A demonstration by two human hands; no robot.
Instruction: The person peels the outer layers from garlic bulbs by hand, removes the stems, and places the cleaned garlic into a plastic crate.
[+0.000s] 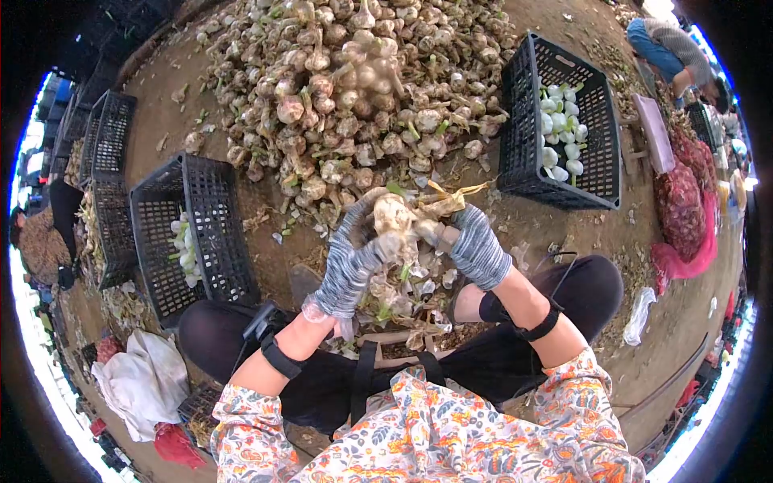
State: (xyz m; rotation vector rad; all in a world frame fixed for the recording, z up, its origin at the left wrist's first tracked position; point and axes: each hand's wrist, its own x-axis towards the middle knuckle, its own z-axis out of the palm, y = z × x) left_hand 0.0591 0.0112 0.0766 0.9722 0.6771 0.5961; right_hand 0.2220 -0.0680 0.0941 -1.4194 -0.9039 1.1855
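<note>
1. While the left hand (353,256) wraps around the side of a garlic bulb (394,216), its thumb lies across the near side; the fingers behind the bulb are largely hidden.
2. Curled inward just to the right of the bulb, the right hand (481,248) has its thumb and fingertips close together. Blur there leaves it impossible to tell whether they pinch the bulb's skin or its stem.
3. Both hands wear grey striped gloves, and the bulb sits between them, its lower edge smeared by blur.
4. Dry, yellowish leaves (455,197) stick out above the right hand's fingers; where they join the bulb is unclear.
5. Beyond the hands spreads a heap of garlic (354,105), cut off by the top edge of the view.
6. Left of the left hand stands a black crate (224,233) with pale bulbs (187,251) partly hidden by its wall. Beyond the right hand and to its right, another crate (597,137) holds whiter bulbs (561,125).
7. Below the hands, loose skins (415,302) lie between the legs, too jumbled to separate.
8. At the far left, a person (40,233) is partly hidden by the distorted rim.
</note>
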